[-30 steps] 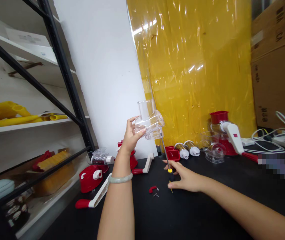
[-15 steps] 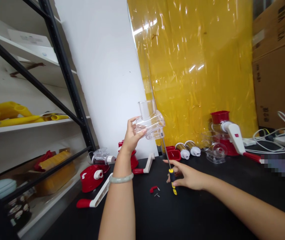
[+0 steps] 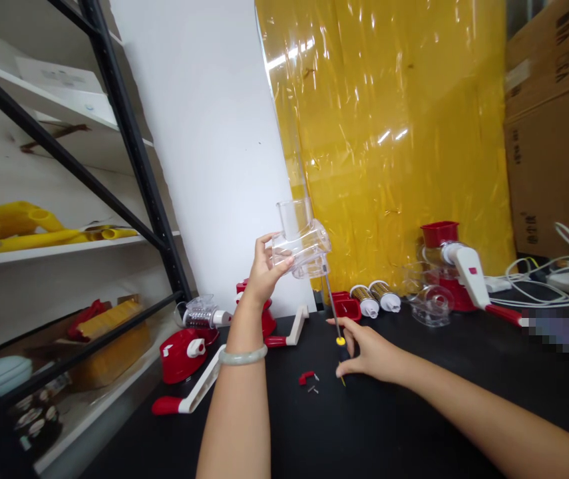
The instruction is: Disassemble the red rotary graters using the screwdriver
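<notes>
My left hand (image 3: pixel 267 269) grips a clear plastic grater housing (image 3: pixel 300 236) by its left side and holds it above the black table, its square chute pointing up. My right hand (image 3: pixel 361 349) is closed round the black and yellow handle of a screwdriver (image 3: pixel 337 313). The long shaft slants up to the underside of the housing, where its tip meets a small dark spot; the exact contact is too small to make out. Below on the table lie a small red plastic part (image 3: pixel 306 378) and some tiny metal screws (image 3: pixel 313 389).
At the left stand a red grater base (image 3: pixel 182 356) and a white crank with a red grip (image 3: pixel 197 389). Behind the hands lie two drum graters (image 3: pixel 384 296) and a red tray (image 3: pixel 347 309). An assembled rotary grater (image 3: pixel 446 266) and white cables (image 3: pixel 528 279) are at the right.
My right hand has shifted its fingers round the screwdriver handle, and the handle has turned, its yellow end now mostly covered. My left hand and the housing have stayed nearly still.
</notes>
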### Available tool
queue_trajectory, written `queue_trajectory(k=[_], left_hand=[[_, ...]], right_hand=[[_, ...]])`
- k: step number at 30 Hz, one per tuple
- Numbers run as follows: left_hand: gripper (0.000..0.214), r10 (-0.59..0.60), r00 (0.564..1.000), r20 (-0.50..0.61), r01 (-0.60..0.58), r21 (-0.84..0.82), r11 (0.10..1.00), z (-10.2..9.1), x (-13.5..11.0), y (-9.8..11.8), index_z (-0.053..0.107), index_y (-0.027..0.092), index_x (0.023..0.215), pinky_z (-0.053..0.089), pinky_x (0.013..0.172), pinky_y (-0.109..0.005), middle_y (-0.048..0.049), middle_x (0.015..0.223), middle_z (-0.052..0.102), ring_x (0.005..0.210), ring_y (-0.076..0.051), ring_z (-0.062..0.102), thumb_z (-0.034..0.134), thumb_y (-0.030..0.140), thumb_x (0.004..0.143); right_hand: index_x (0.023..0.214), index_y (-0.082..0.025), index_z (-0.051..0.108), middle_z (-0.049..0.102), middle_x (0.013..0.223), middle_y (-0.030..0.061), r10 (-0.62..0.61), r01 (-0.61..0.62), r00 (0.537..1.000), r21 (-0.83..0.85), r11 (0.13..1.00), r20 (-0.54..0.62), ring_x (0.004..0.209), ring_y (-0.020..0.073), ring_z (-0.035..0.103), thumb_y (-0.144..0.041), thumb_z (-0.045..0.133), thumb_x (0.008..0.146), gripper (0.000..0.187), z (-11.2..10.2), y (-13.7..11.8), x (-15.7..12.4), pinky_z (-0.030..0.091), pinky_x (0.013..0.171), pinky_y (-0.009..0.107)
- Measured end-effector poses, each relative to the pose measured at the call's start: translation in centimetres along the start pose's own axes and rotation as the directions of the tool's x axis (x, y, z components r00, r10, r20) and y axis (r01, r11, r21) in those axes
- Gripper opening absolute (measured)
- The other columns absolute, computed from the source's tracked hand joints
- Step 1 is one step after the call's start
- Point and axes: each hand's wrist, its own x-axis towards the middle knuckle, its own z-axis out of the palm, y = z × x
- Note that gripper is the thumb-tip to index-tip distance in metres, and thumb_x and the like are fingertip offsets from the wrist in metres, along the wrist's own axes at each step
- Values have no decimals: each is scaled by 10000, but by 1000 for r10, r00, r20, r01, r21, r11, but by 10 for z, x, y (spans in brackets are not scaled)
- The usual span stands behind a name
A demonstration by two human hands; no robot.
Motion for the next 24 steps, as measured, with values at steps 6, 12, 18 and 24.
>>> queue_trajectory(k=[6, 12, 18, 24], left_hand=[[743, 8, 1000, 1, -8, -1, 1000, 0, 0, 1, 404, 261, 1242, 530, 763, -321, -11, 922, 622, 887, -185, 653, 812, 435, 647], [725, 11, 1000, 6, -11, 2, 1000, 0, 0, 1, 404, 265, 1238, 532, 770, -332, -10, 930, 629, 885, -186, 660, 804, 432, 658], [705, 18, 1000, 9, -18, 9, 1000, -2, -1, 0, 408, 268, 1243, 529, 780, -330, -11, 936, 631, 896, -187, 661, 795, 421, 674], [710, 12, 1000, 10, -12, -2, 1000, -2, -1, -3, 405, 273, 1254, 529, 780, -326, -17, 947, 632, 905, -187, 656, 792, 424, 678]], right_hand=[[1493, -213, 268, 594, 1250, 117, -106, 90, 990, 168, 982, 89, 1211, 254, 546, -397, 752, 765, 894, 0, 3, -3, 430, 1015, 427], [1425, -152, 386, 613, 1024, 73, -10, 8, 997, -19, 1000, -75, 992, 271, 607, -438, 881, 577, 1023, 5, 5, 2, 482, 910, 442], [1477, -213, 290, 643, 1058, 53, -89, 82, 996, 178, 981, 32, 1042, 227, 615, -368, 772, 741, 893, 4, 5, 0, 467, 953, 411], [1415, -189, 411, 608, 1044, 70, -66, 56, 990, -81, 995, -123, 1027, 262, 579, -481, 853, 627, 949, 7, 6, 3, 447, 962, 438]])
